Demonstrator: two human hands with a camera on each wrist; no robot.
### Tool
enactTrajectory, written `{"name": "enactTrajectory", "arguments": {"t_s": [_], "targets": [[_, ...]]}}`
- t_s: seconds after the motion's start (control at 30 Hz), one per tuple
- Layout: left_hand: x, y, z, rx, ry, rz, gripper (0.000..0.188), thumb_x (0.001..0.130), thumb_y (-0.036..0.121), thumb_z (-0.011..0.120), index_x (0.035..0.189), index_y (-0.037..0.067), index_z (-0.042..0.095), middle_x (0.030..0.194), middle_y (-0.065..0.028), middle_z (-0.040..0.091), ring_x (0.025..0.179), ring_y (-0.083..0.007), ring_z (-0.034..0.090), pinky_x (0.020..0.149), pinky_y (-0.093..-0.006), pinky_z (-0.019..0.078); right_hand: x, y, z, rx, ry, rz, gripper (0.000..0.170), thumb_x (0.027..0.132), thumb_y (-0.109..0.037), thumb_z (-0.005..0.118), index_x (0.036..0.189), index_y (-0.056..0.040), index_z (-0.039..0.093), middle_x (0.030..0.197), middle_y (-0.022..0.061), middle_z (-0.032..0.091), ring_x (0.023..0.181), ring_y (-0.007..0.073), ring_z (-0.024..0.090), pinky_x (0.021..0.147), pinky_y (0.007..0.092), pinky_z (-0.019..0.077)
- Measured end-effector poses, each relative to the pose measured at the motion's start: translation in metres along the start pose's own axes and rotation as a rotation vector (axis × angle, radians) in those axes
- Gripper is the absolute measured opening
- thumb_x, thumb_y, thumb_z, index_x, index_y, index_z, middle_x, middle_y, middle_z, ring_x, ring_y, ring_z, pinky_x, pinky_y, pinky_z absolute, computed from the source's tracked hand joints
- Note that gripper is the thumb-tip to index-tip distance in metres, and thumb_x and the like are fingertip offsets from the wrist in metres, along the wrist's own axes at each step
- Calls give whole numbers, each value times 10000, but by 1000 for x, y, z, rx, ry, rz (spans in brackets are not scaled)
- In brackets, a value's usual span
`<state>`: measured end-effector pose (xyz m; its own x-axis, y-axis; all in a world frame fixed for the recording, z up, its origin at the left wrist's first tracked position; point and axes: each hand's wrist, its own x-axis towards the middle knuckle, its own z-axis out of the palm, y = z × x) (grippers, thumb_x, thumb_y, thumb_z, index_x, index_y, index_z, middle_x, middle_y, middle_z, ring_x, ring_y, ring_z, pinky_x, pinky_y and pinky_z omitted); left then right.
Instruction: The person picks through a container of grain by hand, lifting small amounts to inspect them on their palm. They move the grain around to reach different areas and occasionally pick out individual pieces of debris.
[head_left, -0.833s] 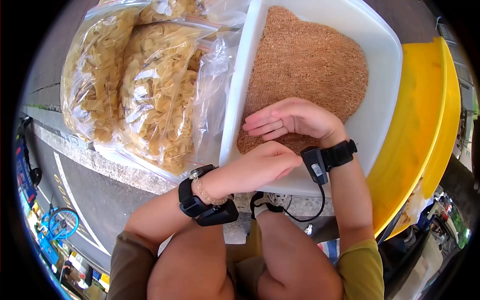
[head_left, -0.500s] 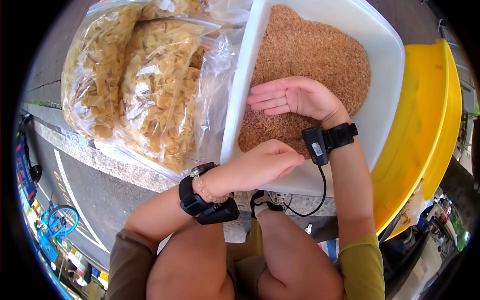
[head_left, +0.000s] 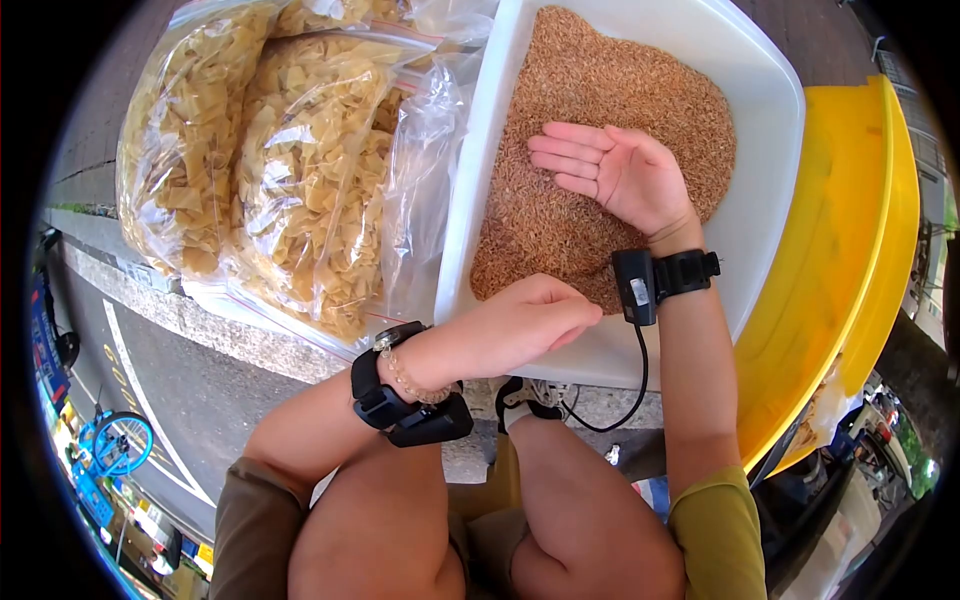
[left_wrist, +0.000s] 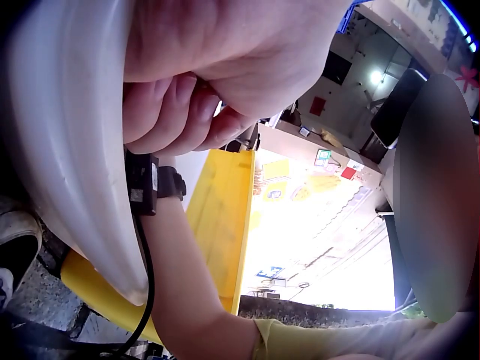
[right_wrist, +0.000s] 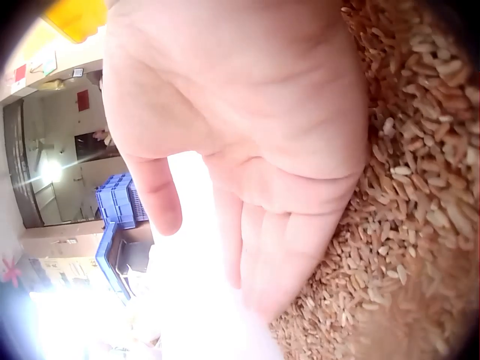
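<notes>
A white plastic tub (head_left: 770, 130) holds a bed of reddish-brown rice (head_left: 620, 80). Over the rice, my right hand (head_left: 620, 180) is turned palm up with its fingers straight and the thumb apart. In the right wrist view the edge of that palm (right_wrist: 292, 172) lies right along the grains, and nothing sits on it. My left hand (head_left: 525, 320) hovers across the tub's near left corner with its back upward. Its curled fingers (left_wrist: 172, 112) show in the left wrist view, with nothing seen in them.
Clear zip bags (head_left: 310, 170) of pale yellow flakes lie left of the tub. A large yellow container (head_left: 840, 260) stands at its right. My shoe (head_left: 525, 400) is by the tub's near side, and a black cable (head_left: 645, 380) hangs from the right wrist camera.
My right hand has moved away from me and to the right over the rice, and its palm has turned upward. The left hand has stayed nearly in place.
</notes>
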<state>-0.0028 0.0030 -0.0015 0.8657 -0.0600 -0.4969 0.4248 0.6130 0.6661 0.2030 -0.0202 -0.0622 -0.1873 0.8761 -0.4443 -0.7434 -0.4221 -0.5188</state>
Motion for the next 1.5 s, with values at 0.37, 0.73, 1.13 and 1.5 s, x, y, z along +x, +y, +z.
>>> {"name": "enactTrajectory", "arguments": {"t_s": [0.37,0.73,1.13,1.5], "targets": [[0,0,2,-12,3,-9,439,914,276,465,532,117,319,512,74,244,494,-35,226,454,-230,187,4,8,10,-275,-170,112,492,929,-280,311,1164,95,525,1116,227,594,1032,297,597,909,362,463],[1,-1,0,-15,-22,-11,411,897,285,459,541,112,348,513,80,285,481,-34,251,439,-237,207,9,8,5,-27,-2,-6,535,925,-286,332,1245,135,414,1226,279,502,1154,335,509,1000,397,388],[1,-3,0,-7,-12,-5,414,902,280,450,539,113,344,512,82,279,476,-34,251,435,-239,207,7,1,-1,90,209,-179,460,910,-262,380,1163,104,498,1150,250,563,1063,309,568,929,370,448],[3,-3,-1,-33,-31,-6,416,909,279,455,538,119,351,513,90,282,476,-28,252,432,-233,210,3,-1,-27,-164,693,-442,262,897,-193,419,944,7,581,856,96,619,800,185,594,747,299,469]]}}
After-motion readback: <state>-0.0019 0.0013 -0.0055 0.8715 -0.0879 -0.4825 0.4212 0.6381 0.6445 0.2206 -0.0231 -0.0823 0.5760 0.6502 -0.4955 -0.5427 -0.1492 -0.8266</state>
